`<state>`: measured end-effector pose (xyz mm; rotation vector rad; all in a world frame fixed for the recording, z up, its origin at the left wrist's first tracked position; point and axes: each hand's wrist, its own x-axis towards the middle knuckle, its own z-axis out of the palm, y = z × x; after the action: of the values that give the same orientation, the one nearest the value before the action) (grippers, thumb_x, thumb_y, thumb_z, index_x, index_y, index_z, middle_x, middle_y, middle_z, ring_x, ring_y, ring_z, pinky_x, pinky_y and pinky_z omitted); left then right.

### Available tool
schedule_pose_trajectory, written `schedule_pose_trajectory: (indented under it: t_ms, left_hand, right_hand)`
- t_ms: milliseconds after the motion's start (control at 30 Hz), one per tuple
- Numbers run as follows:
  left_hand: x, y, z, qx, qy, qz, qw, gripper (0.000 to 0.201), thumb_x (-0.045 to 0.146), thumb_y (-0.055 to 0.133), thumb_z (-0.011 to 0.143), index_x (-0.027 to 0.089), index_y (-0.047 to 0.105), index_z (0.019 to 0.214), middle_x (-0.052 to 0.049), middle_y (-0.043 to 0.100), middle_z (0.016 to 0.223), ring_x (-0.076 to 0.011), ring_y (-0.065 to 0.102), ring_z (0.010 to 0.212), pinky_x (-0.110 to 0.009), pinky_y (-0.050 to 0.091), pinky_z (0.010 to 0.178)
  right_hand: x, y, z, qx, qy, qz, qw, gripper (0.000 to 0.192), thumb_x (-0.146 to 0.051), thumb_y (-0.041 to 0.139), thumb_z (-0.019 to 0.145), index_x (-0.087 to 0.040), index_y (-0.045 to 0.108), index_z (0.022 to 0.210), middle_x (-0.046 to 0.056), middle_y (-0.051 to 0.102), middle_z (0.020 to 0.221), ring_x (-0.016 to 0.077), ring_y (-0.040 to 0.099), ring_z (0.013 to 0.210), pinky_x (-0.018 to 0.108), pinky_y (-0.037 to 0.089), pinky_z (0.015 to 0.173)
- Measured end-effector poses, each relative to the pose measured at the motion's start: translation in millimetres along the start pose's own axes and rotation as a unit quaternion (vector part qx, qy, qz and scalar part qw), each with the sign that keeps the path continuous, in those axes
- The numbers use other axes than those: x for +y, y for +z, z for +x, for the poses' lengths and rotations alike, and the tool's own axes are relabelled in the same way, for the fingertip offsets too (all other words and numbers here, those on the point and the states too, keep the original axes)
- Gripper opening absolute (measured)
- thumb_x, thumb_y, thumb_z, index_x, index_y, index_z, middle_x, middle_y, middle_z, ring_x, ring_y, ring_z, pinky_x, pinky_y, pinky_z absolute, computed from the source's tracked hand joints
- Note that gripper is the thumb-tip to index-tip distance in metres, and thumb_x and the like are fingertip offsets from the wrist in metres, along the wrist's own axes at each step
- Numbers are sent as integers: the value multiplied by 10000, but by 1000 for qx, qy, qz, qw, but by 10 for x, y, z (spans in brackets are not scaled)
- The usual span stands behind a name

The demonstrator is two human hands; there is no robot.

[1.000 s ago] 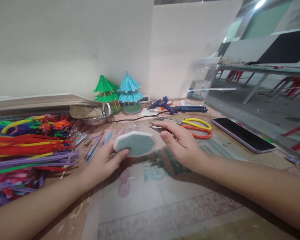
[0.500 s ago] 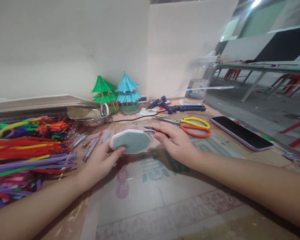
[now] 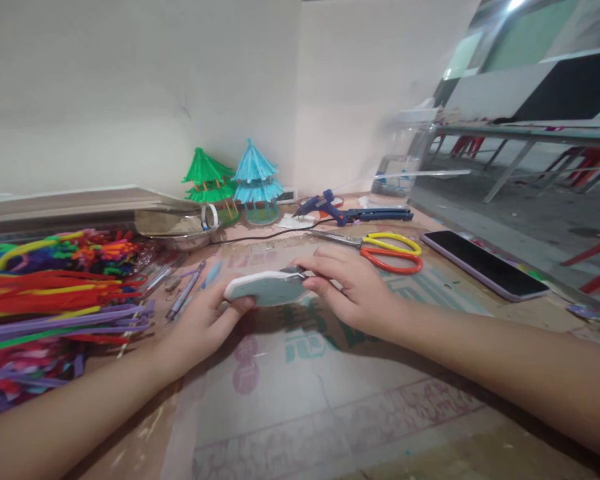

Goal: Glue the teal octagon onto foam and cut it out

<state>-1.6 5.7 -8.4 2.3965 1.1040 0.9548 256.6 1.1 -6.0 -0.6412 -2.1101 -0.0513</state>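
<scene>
My left hand (image 3: 207,320) is closed on the left edge of a grey-blue, many-sided board disc (image 3: 267,291) with a white rim, its thumb lying over the near side. The disc is tilted above the table, its face showing as a narrow strip. At its right edge, my right hand (image 3: 353,287) grips a small pointed metal tool (image 3: 295,269), perhaps a blade; fingers cover most of it. The tool's tip meets the disc's upper right rim. Scissors (image 3: 393,252) with one yellow and one orange handle lie just behind my right hand.
Bundles of coloured pipe cleaners (image 3: 55,300) fill the left side. Behind stand a green model pavilion (image 3: 207,183), a blue one (image 3: 256,180), a metal bowl (image 3: 180,237) and a blue glue gun (image 3: 323,205). A phone (image 3: 483,265) lies right, near the table's edge.
The disc has tipped, so its face looks narrower. My right hand has shifted slightly left, bringing the metal tool over the disc's rim; less of the tool's tip shows.
</scene>
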Motion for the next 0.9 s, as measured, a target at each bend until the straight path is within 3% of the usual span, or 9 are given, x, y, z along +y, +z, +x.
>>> schedule_pose_trajectory:
  t_ms: [300, 567, 900]
  left_hand:
    - [10, -8, 9, 5, -1, 11, 1000, 253, 383, 491, 937, 203, 657, 1000, -15, 741, 910, -193, 664, 823, -274, 561, 721]
    - [-8, -21, 3, 2, 9, 34, 999, 277, 379, 490, 942, 207, 670, 1062, -30, 757, 1003, -208, 679, 900, -299, 564, 799]
    - [2, -25, -15, -3, 13, 32, 999, 265, 358, 484, 942, 198, 670, 1042, -24, 746, 955, -190, 672, 858, -282, 558, 774]
  right_hand:
    - [24, -2, -1, -8, 14, 23, 1000, 256, -288, 468, 1021, -180, 686, 1099, 51, 670, 828, 178, 601, 766, 303, 480, 695]
    - [2, -3, -4, -2, 18, 28, 999, 249, -290, 493, 1011, -155, 689, 1083, 59, 671, 829, 183, 602, 775, 307, 477, 695]
    - [-12, -9, 6, -1, 23, 27, 999, 243, -271, 486, 1013, -187, 708, 1059, 30, 641, 751, 169, 582, 715, 291, 469, 657]
